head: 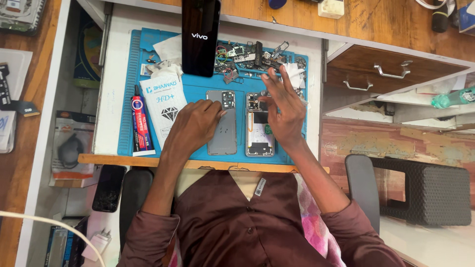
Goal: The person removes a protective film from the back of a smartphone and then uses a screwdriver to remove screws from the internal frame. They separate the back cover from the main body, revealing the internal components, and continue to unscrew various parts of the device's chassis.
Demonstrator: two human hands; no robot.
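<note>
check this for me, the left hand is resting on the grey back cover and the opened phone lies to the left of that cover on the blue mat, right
Not quite. In the head view the opened phone lies to the right of the grey back cover, not the left. The rest holds: the left hand rests on that cover, and both pieces lie on the blue mat.

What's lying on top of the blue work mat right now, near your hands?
On the blue mat: a grey back cover under the left hand, an opened phone by the right hand, a glue tube, and loose parts. The hands hide parts of both.
</note>
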